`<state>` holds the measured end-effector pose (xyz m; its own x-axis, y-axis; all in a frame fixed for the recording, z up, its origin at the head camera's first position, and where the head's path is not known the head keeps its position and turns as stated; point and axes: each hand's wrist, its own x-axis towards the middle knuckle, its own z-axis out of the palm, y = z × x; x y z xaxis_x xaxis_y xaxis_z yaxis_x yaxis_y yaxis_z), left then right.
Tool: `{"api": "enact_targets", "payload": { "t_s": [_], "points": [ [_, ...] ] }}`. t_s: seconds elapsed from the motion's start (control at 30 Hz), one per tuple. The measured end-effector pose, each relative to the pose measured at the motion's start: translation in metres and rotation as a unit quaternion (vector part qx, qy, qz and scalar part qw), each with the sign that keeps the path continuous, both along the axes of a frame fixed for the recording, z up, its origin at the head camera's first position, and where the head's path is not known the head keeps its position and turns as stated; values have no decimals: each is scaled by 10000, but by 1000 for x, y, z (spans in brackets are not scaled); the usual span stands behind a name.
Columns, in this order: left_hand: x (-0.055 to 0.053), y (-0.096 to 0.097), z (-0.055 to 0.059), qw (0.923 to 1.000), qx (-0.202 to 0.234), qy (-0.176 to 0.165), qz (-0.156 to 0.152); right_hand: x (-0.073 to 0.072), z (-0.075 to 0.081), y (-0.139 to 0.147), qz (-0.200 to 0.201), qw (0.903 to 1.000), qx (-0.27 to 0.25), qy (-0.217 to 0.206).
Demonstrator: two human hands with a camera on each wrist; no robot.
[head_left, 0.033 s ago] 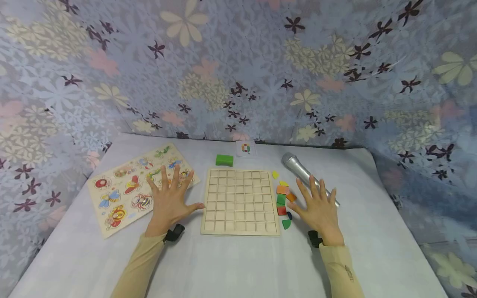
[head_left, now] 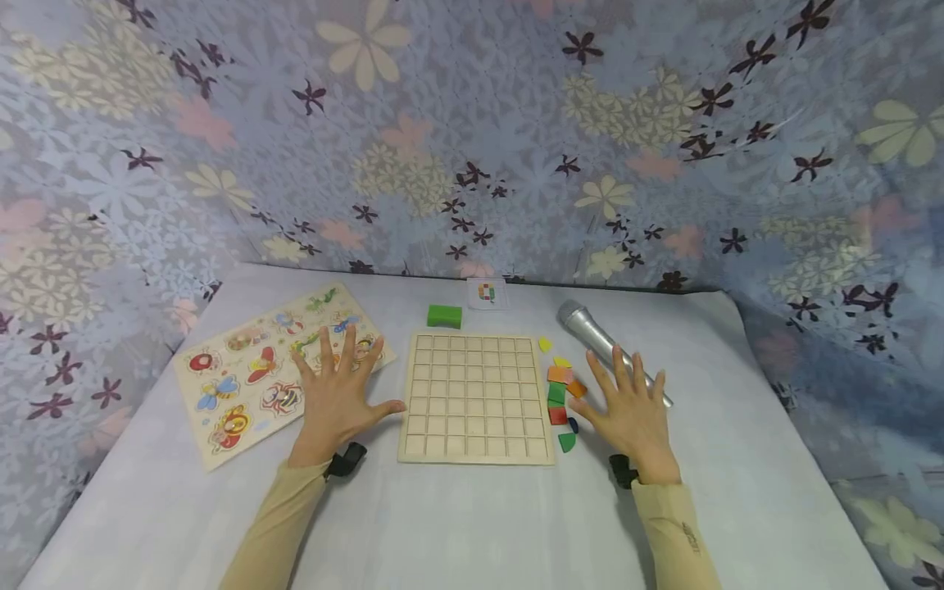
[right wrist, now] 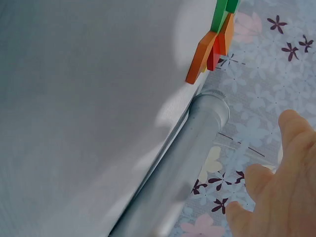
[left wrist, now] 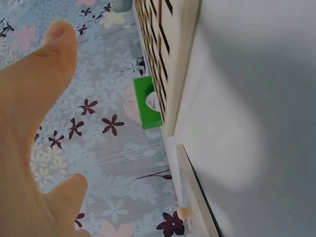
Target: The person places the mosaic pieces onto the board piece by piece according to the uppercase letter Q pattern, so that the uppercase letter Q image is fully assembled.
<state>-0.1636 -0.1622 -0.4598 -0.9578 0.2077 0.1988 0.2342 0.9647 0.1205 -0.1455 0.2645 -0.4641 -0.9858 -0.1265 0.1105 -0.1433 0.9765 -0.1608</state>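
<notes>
My left hand [head_left: 335, 410] is spread with straight fingers and holds nothing. Its fingertips overlap a wooden insect puzzle board [head_left: 243, 360] in the head view, and its thumb points at the left edge of a wooden grid board [head_left: 475, 399]. My right hand [head_left: 633, 418] is likewise spread and bare, over the handle of a silver microphone [head_left: 593, 332]. Several small coloured pieces, among them a red square [head_left: 557, 415] and a green quarter-round [head_left: 566, 442], lie between the grid board and the right thumb. In the right wrist view the microphone [right wrist: 173, 173] lies below the fingers.
Behind the grid board stands a green block [head_left: 445, 316], which shows a rounded cutout in the left wrist view. A small card with a coloured pattern [head_left: 487, 293] lies at the back of the white table [head_left: 472, 524]. A flowered cloth [head_left: 472, 147] hangs behind.
</notes>
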Motion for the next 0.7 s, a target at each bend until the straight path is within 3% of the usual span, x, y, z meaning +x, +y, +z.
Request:
{"api": "enact_targets", "payload": {
  "t_s": [0.23, 0.37, 0.47, 0.57, 0.7],
  "points": [
    [-1, 1, 4, 10000, 19, -54, -9, -2, 0, -3, 53, 9999, 2, -86],
    [0, 7, 3, 9995, 231, -92, -211, -4, 0, -6, 93, 9999, -127, -21],
    [2, 16, -2, 9977, 326, -306, -500, -8, -1, -11, 292, 9984, -462, 132],
    [4, 26, -10, 9924, 375, -705, -933, -15, -3, -17, 428, 9945, -958, 27],
    [8, 37, -17, 9727, 875, -1330, -1688, -28, -9, -18, 247, 9823, -1798, -464]
  ]
}}
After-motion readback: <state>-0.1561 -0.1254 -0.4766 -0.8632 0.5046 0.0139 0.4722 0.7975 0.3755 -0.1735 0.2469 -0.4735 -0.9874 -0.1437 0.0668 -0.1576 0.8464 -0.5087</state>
